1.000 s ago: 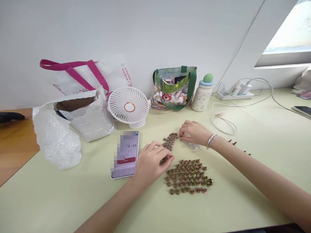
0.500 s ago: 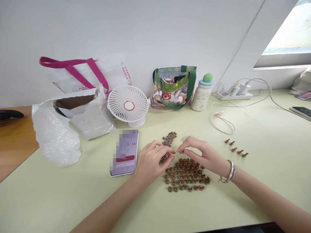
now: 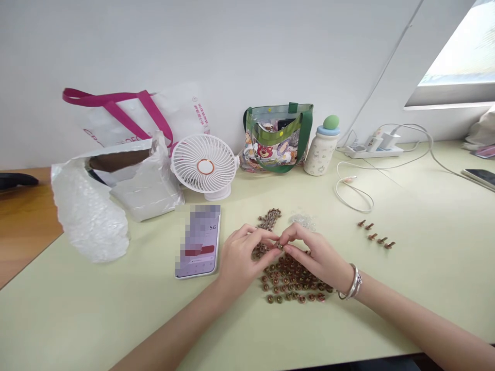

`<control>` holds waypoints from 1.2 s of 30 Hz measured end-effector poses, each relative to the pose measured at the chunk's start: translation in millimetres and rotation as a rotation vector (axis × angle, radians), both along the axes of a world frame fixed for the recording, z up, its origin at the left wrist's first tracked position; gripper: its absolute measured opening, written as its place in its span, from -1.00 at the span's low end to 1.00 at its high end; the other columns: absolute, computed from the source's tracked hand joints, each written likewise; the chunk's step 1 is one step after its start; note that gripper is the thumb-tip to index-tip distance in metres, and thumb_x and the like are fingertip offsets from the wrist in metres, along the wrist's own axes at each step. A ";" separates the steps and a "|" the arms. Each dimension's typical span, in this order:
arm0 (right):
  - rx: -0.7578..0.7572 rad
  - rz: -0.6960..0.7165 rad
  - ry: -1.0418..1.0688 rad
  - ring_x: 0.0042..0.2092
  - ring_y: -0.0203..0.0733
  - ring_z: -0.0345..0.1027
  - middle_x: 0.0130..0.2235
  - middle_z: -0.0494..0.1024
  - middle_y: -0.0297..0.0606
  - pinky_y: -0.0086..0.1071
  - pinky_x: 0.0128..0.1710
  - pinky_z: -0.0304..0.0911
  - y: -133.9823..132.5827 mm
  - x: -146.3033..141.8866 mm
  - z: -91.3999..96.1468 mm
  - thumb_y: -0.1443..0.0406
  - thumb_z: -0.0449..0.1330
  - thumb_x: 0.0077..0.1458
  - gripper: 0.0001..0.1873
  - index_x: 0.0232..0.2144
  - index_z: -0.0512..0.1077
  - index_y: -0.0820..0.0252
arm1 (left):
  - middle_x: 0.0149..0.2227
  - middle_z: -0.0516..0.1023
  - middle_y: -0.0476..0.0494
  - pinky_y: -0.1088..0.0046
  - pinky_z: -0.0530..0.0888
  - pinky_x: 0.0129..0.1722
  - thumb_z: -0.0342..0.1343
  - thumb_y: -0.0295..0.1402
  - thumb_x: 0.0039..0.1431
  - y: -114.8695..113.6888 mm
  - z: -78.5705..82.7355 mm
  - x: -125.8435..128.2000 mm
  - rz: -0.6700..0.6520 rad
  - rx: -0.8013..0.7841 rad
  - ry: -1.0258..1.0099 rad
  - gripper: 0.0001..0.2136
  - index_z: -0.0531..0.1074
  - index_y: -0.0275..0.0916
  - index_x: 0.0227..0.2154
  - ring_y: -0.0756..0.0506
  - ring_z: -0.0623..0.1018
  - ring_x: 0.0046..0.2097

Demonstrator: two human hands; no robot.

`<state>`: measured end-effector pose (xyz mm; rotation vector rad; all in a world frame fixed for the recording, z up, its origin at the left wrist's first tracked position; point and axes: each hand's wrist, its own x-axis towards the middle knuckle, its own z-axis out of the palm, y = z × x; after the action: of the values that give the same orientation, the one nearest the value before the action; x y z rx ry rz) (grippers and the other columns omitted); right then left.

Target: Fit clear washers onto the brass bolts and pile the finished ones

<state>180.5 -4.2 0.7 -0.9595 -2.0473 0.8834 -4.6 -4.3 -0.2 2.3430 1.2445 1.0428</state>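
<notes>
My left hand and my right hand meet fingertip to fingertip over the table. Between their pinched thumbs and forefingers is a small brass-coloured screw, mostly covered by the fingers. Just below lie rows of similar screws, their round heads showing, partly under my right hand. A looser pile of screws sits behind my fingers, and my left hand hides some of it. Beyond my right hand is a small heap of clear plastic pieces, too small to make out singly.
Several more screws lie apart on the right. A phone is left of my left hand. Behind stand a white fan, a plastic mailer bag, a patterned tote, a bottle and a power strip with cables.
My right hand has moved left, bringing the screw it held to the fingertips of my left hand. More of the clear plastic pieces now show behind it.
</notes>
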 end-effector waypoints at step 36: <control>0.179 -0.074 -0.205 -0.27 -0.23 0.31 -0.39 0.50 -0.37 -0.24 -0.14 0.11 0.4 2.8 3.1 0.34 0.14 0.04 -0.96 -0.39 0.32 0.12 | -0.44 0.53 0.10 0.42 0.31 -0.20 0.19 -0.30 0.03 4.7 -2.7 -5.0 -0.024 0.346 0.103 -0.92 0.43 -0.12 -0.39 -0.05 0.42 -0.21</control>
<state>183.3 -3.8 3.8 -1.0550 -2.2041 0.5712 -9.6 0.5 -2.9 2.6923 1.1428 1.2277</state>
